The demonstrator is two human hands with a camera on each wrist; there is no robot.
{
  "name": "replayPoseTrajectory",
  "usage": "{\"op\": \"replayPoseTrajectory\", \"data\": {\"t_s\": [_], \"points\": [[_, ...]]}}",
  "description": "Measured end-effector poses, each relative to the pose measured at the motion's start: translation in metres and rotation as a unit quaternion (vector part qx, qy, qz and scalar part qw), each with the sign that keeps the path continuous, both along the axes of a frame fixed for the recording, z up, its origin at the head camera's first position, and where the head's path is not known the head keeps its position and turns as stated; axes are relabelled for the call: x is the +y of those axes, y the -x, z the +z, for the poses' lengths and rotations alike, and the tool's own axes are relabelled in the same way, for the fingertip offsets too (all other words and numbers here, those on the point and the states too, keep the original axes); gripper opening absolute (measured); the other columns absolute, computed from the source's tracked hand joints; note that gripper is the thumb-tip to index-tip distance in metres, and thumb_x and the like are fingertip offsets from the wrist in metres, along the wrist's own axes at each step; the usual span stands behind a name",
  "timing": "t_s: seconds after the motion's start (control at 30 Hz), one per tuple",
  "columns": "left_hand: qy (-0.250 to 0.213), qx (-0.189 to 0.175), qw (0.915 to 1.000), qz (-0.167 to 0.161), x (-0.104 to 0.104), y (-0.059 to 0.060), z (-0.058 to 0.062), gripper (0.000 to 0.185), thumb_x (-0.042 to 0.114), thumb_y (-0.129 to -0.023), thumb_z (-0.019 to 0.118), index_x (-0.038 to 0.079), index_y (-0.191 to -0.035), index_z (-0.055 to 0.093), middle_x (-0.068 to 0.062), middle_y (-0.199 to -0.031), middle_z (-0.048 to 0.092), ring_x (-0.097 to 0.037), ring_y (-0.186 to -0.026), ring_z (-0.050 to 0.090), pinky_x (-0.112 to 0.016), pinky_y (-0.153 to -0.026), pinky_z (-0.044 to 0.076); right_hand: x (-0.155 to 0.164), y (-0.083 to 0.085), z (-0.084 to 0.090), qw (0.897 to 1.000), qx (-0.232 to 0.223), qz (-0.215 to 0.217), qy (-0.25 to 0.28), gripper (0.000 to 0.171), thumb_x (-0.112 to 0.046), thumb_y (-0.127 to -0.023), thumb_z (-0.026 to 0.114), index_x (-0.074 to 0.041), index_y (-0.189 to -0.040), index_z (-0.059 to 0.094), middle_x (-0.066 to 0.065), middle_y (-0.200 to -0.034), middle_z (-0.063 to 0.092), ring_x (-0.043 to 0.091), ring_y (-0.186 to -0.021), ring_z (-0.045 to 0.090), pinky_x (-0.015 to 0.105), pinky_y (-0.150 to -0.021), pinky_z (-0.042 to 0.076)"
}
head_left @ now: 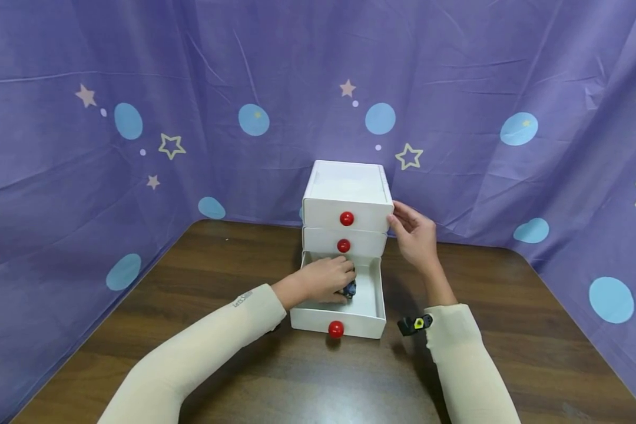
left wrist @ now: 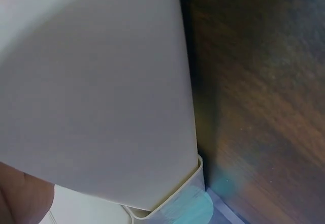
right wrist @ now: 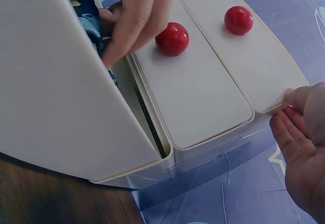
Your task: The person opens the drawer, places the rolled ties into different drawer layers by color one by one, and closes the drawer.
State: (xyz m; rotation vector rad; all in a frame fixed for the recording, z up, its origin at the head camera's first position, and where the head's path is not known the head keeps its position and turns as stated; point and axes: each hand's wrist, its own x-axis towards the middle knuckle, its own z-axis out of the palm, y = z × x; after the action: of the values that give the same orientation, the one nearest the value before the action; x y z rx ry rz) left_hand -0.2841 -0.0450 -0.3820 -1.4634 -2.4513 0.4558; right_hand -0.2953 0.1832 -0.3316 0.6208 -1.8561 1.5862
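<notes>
A small white drawer cabinet (head_left: pixel 348 181) with red round knobs stands on the table. Its bottom drawer (head_left: pixel 372 288) is pulled out. Inside that drawer my left hand (head_left: pixel 323 279) holds a small dark blue patterned item (head_left: pixel 350 289), perhaps cloth, mostly covered by the fingers. The right wrist view shows the item's (right wrist: pixel 87 16) blue and yellowish pattern behind the drawer front (right wrist: pixel 61 92). My right hand (head_left: pixel 417 238) grips the top drawer's right front edge, thumb in front and fingers along the side.
The upper two drawers, with red knobs (head_left: pixel 347 218), are shut. Brown wooden table (head_left: pixel 233 259) surface surrounds the cabinet. A purple curtain (head_left: pixel 297 53) with stars and blue dots hangs close behind and at both sides.
</notes>
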Motion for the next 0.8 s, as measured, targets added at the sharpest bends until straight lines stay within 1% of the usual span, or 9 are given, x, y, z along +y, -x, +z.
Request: {"op": "replayPoseTrajectory", "data": {"t_s": [0.17, 0.23, 0.33, 0.47, 0.5, 0.57, 0.67, 0.8], "points": [[-0.019, -0.04, 0.999, -0.005, -0.003, 0.0, 0.0, 0.053, 0.051, -0.092, 0.074, 0.007, -0.121, 0.071, -0.005, -0.113, 0.064, -0.018, -0.1, 0.058, -0.028, -0.083, 0.054, -0.001, -0.001, 0.001, 1.0, 0.0, -0.005, -0.008, 0.033, 0.012, -0.093, 0.066, 0.02, -0.126, 0.061, 0.035, -0.119, 0.066, 0.035, -0.107, 0.068, 0.024, -0.091, 0.056], [-0.027, -0.049, 0.9984, -0.007, -0.005, 0.0, 0.0, 0.052, 0.05, -0.092, 0.074, 0.007, -0.121, 0.071, -0.005, -0.112, 0.064, -0.017, -0.098, 0.058, -0.028, -0.082, 0.054, -0.001, -0.001, 0.002, 1.0, 0.0, -0.006, -0.011, 0.033, 0.012, -0.093, 0.066, 0.02, -0.126, 0.061, 0.035, -0.119, 0.066, 0.039, -0.108, 0.067, 0.024, -0.092, 0.056], [-0.041, -0.06, 0.9973, -0.012, -0.006, -0.001, 0.001, 0.05, 0.049, -0.093, 0.073, 0.008, -0.12, 0.072, -0.004, -0.11, 0.065, -0.017, -0.097, 0.057, -0.027, -0.081, 0.053, -0.001, -0.001, 0.002, 1.0, -0.001, -0.005, -0.01, 0.034, 0.012, -0.093, 0.066, 0.02, -0.126, 0.061, 0.035, -0.119, 0.066, 0.038, -0.107, 0.068, 0.024, -0.091, 0.056], [-0.054, -0.066, 0.9962, -0.016, -0.008, -0.004, 0.004, 0.044, 0.048, -0.095, 0.071, 0.01, -0.118, 0.072, -0.002, -0.108, 0.064, -0.016, -0.096, 0.056, -0.028, -0.08, 0.053, 0.0, -0.002, 0.002, 1.0, -0.003, -0.002, -0.007, 0.034, 0.012, -0.093, 0.066, 0.02, -0.126, 0.061, 0.035, -0.119, 0.066, 0.028, -0.106, 0.069, 0.023, -0.091, 0.056], [-0.055, -0.063, 0.9963, -0.019, -0.008, -0.005, 0.005, 0.042, 0.047, -0.096, 0.07, 0.011, -0.117, 0.073, -0.001, -0.107, 0.065, -0.015, -0.095, 0.056, -0.027, -0.079, 0.053, 0.0, -0.002, 0.002, 1.0, -0.003, -0.002, -0.007, 0.034, 0.012, -0.093, 0.066, 0.02, -0.126, 0.061, 0.035, -0.119, 0.066, 0.027, -0.106, 0.069, 0.023, -0.091, 0.056], [-0.055, -0.043, 0.9971, -0.031, -0.008, -0.009, 0.008, 0.037, 0.044, -0.098, 0.069, 0.012, -0.115, 0.073, 0.0, -0.105, 0.065, -0.015, -0.094, 0.057, -0.027, -0.078, 0.053, 0.0, -0.002, 0.002, 1.0, -0.001, -0.003, -0.008, 0.034, 0.012, -0.093, 0.066, 0.02, -0.126, 0.061, 0.034, -0.119, 0.066, 0.025, -0.105, 0.069, 0.023, -0.091, 0.056], [-0.05, 0.005, 0.997, -0.059, -0.008, -0.014, 0.011, 0.028, 0.038, -0.1, 0.067, 0.014, -0.114, 0.072, 0.002, -0.102, 0.067, -0.015, -0.092, 0.059, -0.026, -0.076, 0.053, 0.0, -0.003, 0.002, 1.0, 0.0, -0.006, -0.011, 0.034, 0.012, -0.093, 0.066, 0.02, -0.126, 0.061, 0.034, -0.119, 0.066, 0.029, -0.106, 0.069, 0.022, -0.091, 0.056], [-0.046, 0.07, 0.9916, -0.099, -0.008, -0.024, 0.014, 0.019, 0.03, -0.101, 0.065, 0.016, -0.113, 0.071, 0.003, -0.101, 0.066, -0.016, -0.091, 0.059, -0.026, -0.072, 0.052, 0.0, -0.003, 0.002, 1.0, -0.002, -0.006, -0.009, 0.034, 0.012, -0.093, 0.066, 0.02, -0.125, 0.061, 0.034, -0.119, 0.066, 0.034, -0.106, 0.068, 0.022, -0.09, 0.056]]}}
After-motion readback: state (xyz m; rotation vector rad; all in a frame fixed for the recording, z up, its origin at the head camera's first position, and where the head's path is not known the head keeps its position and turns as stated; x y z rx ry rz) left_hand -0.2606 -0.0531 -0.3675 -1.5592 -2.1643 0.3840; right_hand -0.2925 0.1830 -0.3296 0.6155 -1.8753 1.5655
